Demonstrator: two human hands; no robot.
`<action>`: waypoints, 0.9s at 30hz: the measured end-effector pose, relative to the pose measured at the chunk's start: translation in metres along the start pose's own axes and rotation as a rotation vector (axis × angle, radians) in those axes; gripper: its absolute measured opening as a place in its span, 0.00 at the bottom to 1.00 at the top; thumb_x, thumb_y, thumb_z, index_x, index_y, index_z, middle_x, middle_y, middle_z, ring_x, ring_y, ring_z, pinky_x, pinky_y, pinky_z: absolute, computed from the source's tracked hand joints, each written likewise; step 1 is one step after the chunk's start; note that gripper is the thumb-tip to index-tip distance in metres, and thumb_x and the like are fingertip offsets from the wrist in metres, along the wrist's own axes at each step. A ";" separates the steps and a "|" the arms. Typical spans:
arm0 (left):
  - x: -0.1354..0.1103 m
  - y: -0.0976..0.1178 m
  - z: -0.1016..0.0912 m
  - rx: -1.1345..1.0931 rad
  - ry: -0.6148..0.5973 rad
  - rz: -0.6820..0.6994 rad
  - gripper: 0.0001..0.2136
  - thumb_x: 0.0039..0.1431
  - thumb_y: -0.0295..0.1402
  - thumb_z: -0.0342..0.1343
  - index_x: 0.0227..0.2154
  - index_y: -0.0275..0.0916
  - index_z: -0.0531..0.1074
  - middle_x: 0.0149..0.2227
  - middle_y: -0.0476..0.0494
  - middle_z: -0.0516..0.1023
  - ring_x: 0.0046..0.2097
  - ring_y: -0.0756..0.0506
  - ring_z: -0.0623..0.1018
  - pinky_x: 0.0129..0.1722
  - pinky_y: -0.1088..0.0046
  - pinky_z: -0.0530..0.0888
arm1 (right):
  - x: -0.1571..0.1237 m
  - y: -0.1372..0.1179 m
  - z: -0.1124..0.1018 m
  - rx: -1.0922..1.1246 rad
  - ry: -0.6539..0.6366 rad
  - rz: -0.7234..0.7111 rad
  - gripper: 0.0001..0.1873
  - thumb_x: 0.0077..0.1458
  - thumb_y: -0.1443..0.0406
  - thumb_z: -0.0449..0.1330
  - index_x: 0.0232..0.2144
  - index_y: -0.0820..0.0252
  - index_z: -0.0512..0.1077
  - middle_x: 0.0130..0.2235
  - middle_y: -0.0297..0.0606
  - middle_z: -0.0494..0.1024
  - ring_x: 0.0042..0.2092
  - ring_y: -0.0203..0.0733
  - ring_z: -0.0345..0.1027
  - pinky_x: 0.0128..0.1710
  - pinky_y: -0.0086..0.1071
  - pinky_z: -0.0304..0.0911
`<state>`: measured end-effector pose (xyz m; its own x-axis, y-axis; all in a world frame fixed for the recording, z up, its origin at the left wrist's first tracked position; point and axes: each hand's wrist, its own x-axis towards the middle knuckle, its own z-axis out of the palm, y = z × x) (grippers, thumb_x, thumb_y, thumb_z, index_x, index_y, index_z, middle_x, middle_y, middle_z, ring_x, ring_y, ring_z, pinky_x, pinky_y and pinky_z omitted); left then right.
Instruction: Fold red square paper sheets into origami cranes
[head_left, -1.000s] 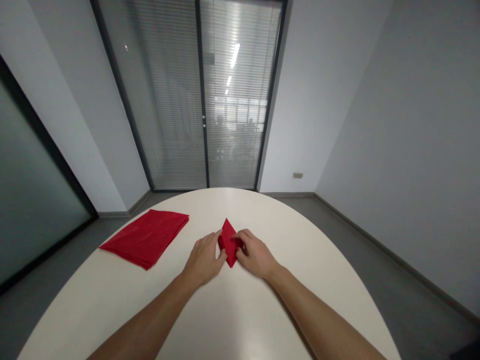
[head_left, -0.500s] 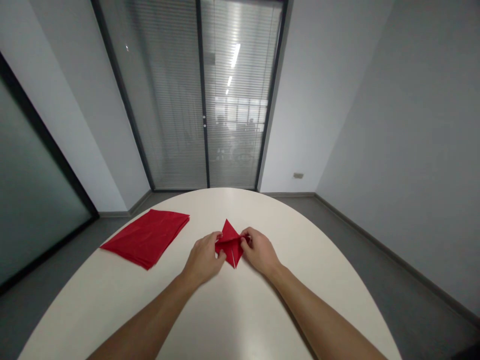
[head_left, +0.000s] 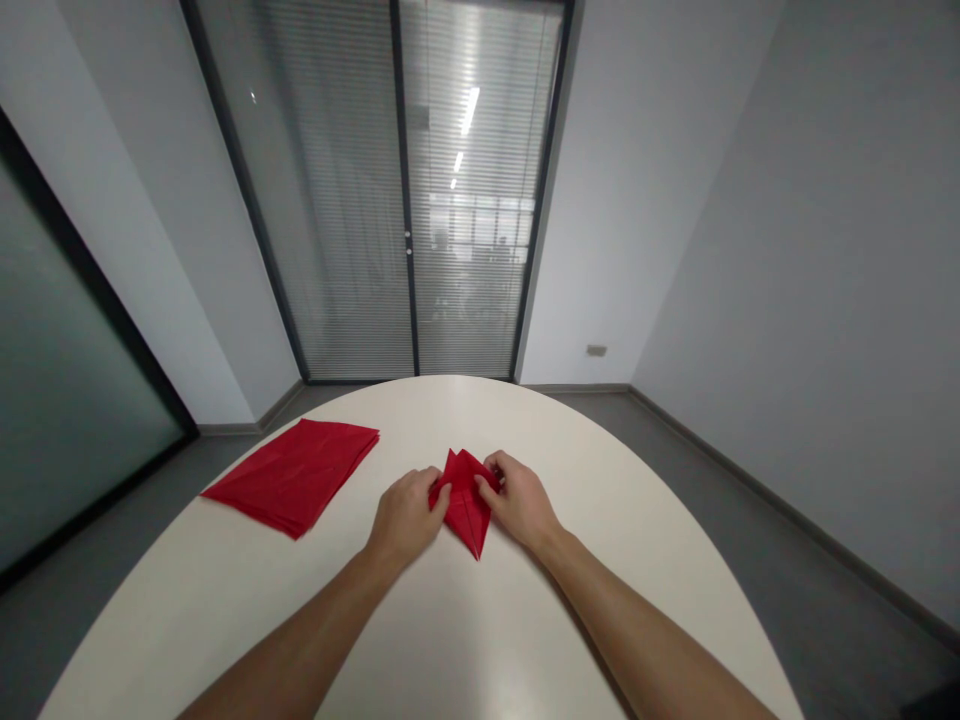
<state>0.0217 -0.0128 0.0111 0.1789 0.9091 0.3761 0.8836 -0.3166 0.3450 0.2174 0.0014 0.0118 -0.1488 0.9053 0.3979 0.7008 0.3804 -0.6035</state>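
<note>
A small folded red napkin [head_left: 465, 505] lies on the white round table [head_left: 450, 620] in front of me, its sharp point aimed toward me. My left hand [head_left: 403, 518] pinches the napkin's left corner with thumb and fingers closed. My right hand [head_left: 521, 503] pinches its right corner the same way. Both forearms reach in from the bottom of the view.
A flat stack of red napkins [head_left: 296, 472] sits on the table to the left of my hands. Beyond the table's far edge are glass doors with blinds [head_left: 405, 200], grey floor and plain walls.
The napkin was a narrow folded diamond; both hands have pulled its sides apart, so it is wider, and its near point reaches closer to me.
</note>
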 end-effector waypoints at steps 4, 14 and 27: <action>-0.001 0.003 0.001 0.016 0.002 -0.007 0.07 0.65 0.33 0.49 0.32 0.42 0.70 0.32 0.46 0.76 0.35 0.45 0.76 0.35 0.70 0.66 | 0.000 -0.002 -0.001 -0.031 0.009 0.013 0.05 0.60 0.62 0.55 0.34 0.55 0.69 0.33 0.34 0.77 0.32 0.39 0.67 0.32 0.30 0.59; -0.001 0.006 0.000 -0.133 0.005 -0.082 0.05 0.66 0.33 0.49 0.39 0.44 0.68 0.37 0.48 0.80 0.38 0.45 0.79 0.36 0.71 0.68 | -0.001 -0.007 -0.003 -0.040 -0.002 0.000 0.05 0.60 0.61 0.56 0.36 0.54 0.68 0.26 0.30 0.73 0.27 0.39 0.65 0.29 0.29 0.54; 0.001 0.004 0.002 -0.184 0.008 -0.124 0.04 0.63 0.31 0.51 0.39 0.44 0.70 0.38 0.49 0.81 0.38 0.45 0.79 0.37 0.72 0.67 | -0.003 -0.010 -0.003 -0.005 -0.108 -0.005 0.13 0.59 0.63 0.56 0.46 0.54 0.73 0.25 0.29 0.75 0.28 0.38 0.68 0.30 0.30 0.56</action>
<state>0.0266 -0.0131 0.0109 0.0695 0.9424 0.3271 0.8047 -0.2468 0.5399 0.2128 -0.0058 0.0187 -0.2265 0.9188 0.3234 0.7030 0.3840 -0.5986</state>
